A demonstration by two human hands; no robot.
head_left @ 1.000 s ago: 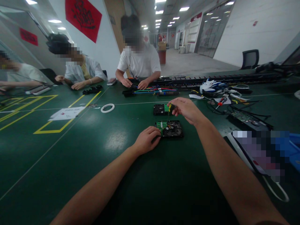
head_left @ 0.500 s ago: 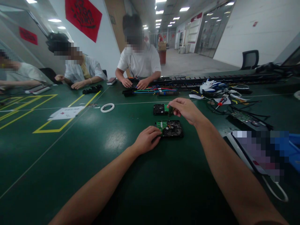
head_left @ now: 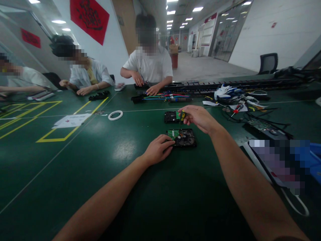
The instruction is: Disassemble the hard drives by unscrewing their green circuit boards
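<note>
A hard drive (head_left: 187,138) lies with its green circuit board facing up on the green table. My left hand (head_left: 159,149) grips its left edge, with the fingers bent over the near corner. Above it, my right hand (head_left: 202,119) is closed around a screwdriver (head_left: 183,116) with a yellow and black handle. The thin shaft points down at the board; whether its tip touches a screw is too small to tell. Just behind lies a second hard drive (head_left: 171,116), partly covered by my right hand and the screwdriver.
To the right lie an opened device with a circuit board (head_left: 267,129), cables, white-blue gloves (head_left: 227,92) and a red-handled screwdriver (head_left: 237,109). A white tape ring (head_left: 115,115) and papers (head_left: 72,120) lie left. A co-worker (head_left: 150,67) sits opposite, behind coloured wires.
My right hand has turned slightly, so the screwdriver's yellow handle now shows. My left fingers have shifted a little to the right along the drive. The co-worker opposite has raised one hand.
</note>
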